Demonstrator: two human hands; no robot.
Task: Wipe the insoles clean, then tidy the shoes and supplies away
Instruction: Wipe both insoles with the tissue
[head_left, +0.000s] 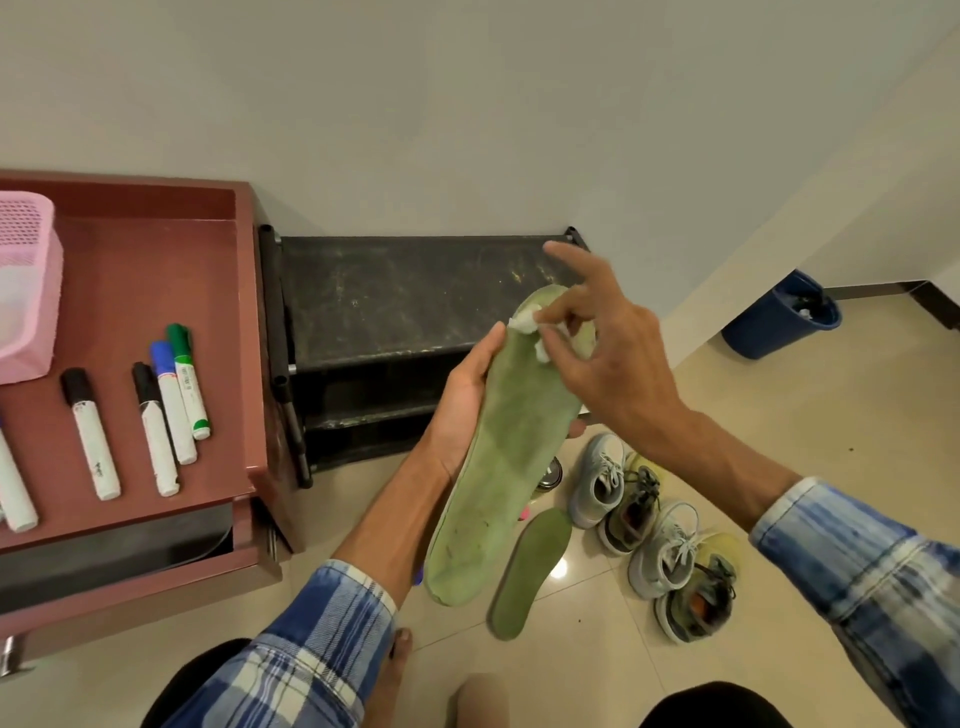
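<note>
My left hand (465, 400) grips a worn green insole (498, 467) from underneath and holds it up lengthwise over the floor. At the insole's far toe end, my right hand (597, 343) pinches a small white wad of tissue (524, 322) against the surface, index finger lifted. A second green insole (530, 571) lies flat on the tiled floor below. To its right stand several shoes: a grey-white pair (597, 483) (665, 545) and a yellow-green pair (634, 504) (698, 597).
A dusty black shoe rack (405, 301) stands against the wall ahead. A red-brown cabinet (135, 291) on the left carries several markers (171, 400) and a pink basket (26, 286). A blue bin (779, 317) sits by the right wall.
</note>
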